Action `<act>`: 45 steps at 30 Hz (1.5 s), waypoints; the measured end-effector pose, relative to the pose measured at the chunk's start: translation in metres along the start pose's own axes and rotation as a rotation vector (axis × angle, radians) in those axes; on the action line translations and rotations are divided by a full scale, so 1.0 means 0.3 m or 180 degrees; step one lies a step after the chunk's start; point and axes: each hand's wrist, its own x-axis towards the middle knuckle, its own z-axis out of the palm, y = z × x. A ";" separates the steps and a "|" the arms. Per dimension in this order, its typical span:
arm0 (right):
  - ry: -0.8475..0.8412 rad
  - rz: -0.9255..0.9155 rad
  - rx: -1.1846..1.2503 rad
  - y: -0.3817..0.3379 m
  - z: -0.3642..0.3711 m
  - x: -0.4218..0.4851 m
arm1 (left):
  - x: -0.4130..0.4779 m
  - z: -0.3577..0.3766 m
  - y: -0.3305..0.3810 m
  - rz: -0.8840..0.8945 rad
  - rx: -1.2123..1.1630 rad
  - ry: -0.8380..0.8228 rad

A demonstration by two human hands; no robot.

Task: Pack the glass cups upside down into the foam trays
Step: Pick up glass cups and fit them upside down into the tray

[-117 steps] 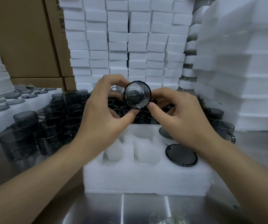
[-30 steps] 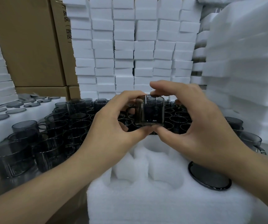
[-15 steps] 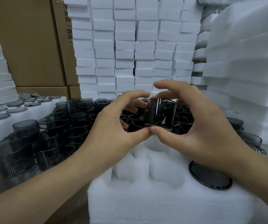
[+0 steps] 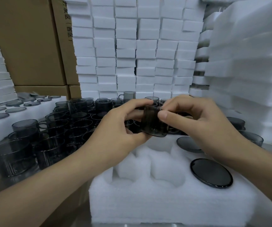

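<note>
Foam stacks wall the bench. Left hand (image 4: 123, 126) & right hand (image 4: 202, 122) pinch one glass cup (image 4: 154, 123) by fingertips, slightly tilted, above foam tray (image 4: 148, 202) w/ empty pockets. Risk: smooth glass slips, or tilted rim snags foam & won't seat.

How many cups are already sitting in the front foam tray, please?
2 cups: one in the tray's near right pocket, one behind it, partly covered by the right hand. More may be hidden under that wrist.
</note>
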 end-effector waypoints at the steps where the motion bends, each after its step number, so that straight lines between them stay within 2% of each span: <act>1: 0.0028 0.0021 -0.0016 0.001 0.000 0.002 | 0.001 -0.001 -0.003 -0.0062 0.0057 0.0011; 7: -0.0274 0.0220 -0.0251 0.000 -0.004 0.000 | 0.002 -0.006 -0.006 -0.0110 0.0080 -0.0051; 13: -0.0355 -0.0061 -0.0601 -0.029 0.003 -0.016 | 0.006 -0.003 0.003 -0.0034 -0.0177 -0.0055; 20: -0.0538 0.0043 -0.0954 -0.028 0.011 -0.010 | 0.006 -0.007 0.007 -0.0036 -0.0192 -0.0155; 25: -0.0864 0.0230 -0.0935 -0.025 0.012 -0.008 | 0.007 -0.006 0.006 -0.0061 -0.0073 -0.0243; 29: -0.0797 0.0265 -0.0752 -0.019 0.007 -0.012 | 0.008 -0.009 0.001 -0.0066 0.0019 -0.0335; 38: -0.0474 0.0352 -0.1078 0.012 0.006 -0.007 | 0.006 -0.021 -0.022 -0.0160 0.0331 -0.0427; 42: -0.0814 0.0440 -0.1360 0.003 -0.017 0.000 | 0.012 -0.026 -0.026 -0.0320 0.0327 -0.0607; 45: -0.0915 0.0509 -0.1238 0.004 -0.027 -0.001 | 0.011 -0.022 -0.031 -0.0304 0.0168 -0.0692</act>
